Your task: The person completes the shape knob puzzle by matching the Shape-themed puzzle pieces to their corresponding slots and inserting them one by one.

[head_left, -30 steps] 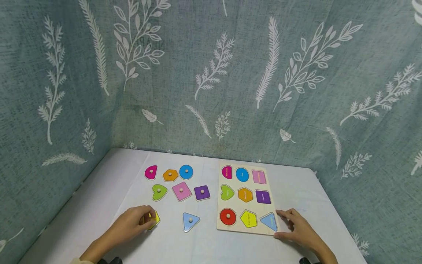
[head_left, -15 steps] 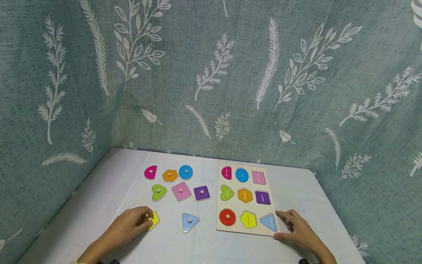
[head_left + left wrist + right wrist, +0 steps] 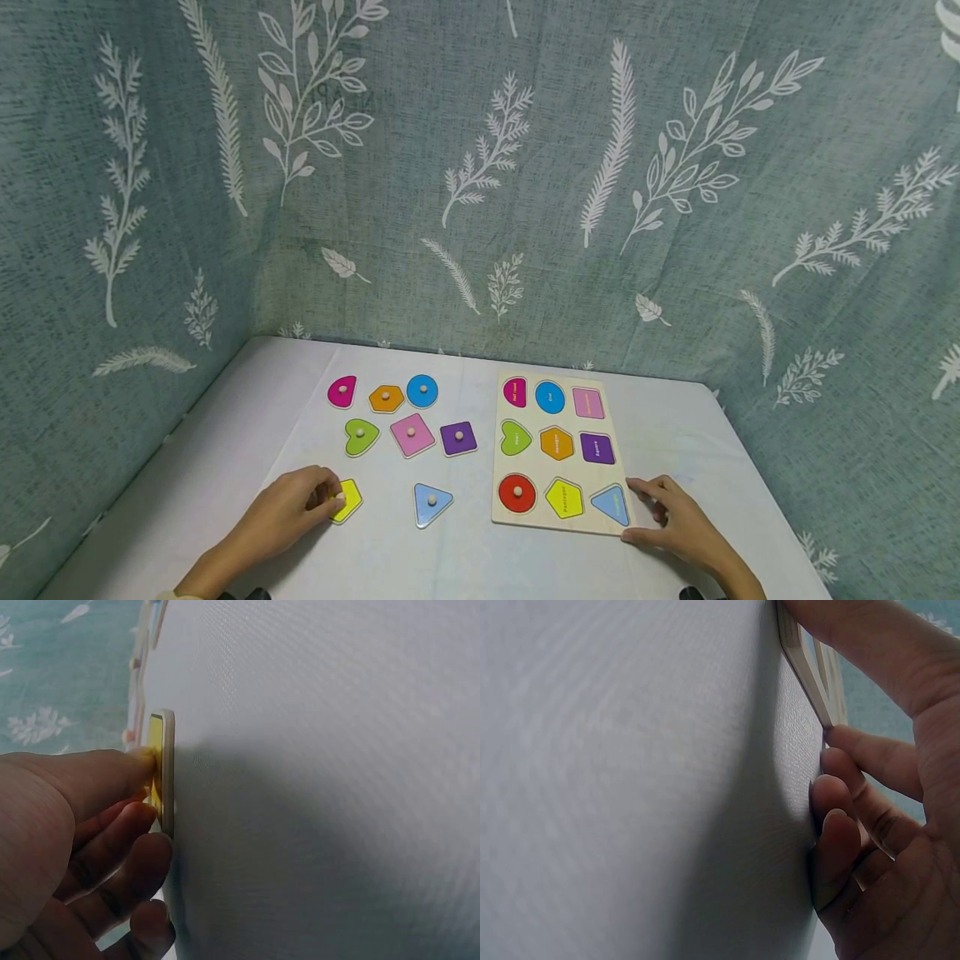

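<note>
My left hand point(image 3: 288, 510) is at the yellow pentagon puzzle piece point(image 3: 348, 502), which lies flat on the table. Thumb and index finger pinch it at its small knob, partly hidden by the fingers; the left wrist view shows the thumb against the yellow face of the piece point(image 3: 168, 776). At the right, my right hand point(image 3: 678, 521) holds the near right corner of the wooden puzzle board point(image 3: 555, 527). Its thumb is on the near edge and its index finger on the right edge, beside the light blue triangle slot point(image 3: 612, 505). A red circle piece point(image 3: 517, 493) sits in the board.
Several knobbed pieces lie left of the board: light blue triangle point(image 3: 432, 505), purple square point(image 3: 459, 438), pink piece point(image 3: 412, 435), green heart point(image 3: 362, 437), blue circle point(image 3: 422, 391), orange hexagon point(image 3: 386, 399) and magenta half circle point(image 3: 342, 392). Patterned cloth point(image 3: 480, 183) stands behind the white table.
My left fingers have drawn back slightly to the left, so more of the yellow pentagon shows. The right hand keeps its place at the board's corner.
</note>
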Tool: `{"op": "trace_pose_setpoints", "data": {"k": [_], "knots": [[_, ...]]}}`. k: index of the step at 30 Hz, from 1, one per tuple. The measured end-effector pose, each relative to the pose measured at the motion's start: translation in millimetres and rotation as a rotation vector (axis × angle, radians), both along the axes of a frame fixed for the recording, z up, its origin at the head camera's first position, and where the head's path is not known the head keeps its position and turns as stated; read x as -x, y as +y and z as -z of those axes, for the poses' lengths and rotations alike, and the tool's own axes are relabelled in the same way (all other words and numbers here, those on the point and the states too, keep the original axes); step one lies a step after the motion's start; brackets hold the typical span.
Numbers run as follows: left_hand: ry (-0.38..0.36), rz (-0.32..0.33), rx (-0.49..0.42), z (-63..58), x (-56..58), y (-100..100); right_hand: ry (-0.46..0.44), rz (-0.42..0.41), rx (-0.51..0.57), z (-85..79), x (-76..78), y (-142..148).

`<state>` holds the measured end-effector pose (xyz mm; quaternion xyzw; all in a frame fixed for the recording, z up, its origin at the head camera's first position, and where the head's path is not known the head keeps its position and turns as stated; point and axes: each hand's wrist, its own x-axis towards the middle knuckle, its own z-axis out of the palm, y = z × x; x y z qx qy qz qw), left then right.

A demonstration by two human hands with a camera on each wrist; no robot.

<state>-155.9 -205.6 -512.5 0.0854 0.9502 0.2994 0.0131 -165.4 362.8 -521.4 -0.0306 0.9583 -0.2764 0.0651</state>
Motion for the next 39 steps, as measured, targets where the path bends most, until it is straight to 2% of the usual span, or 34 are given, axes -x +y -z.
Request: {"op": "trace_pose_setpoints", "data": {"k": [12,23,39], "knots": [[0.042,0.018,-0.004,1.8,1.0,-1,-0.003,0.002,0.003,-0.8,0.0,0],[0.03,-0.019,0.026,-2.8,2.0,1,0.001,0.003,0.001,-1.5,-0.9,-1],[0.07,0.022,0.007,-10.6,9.9,10,-0.015,0.024,-0.005,0.7,-0.1,-1]]}}
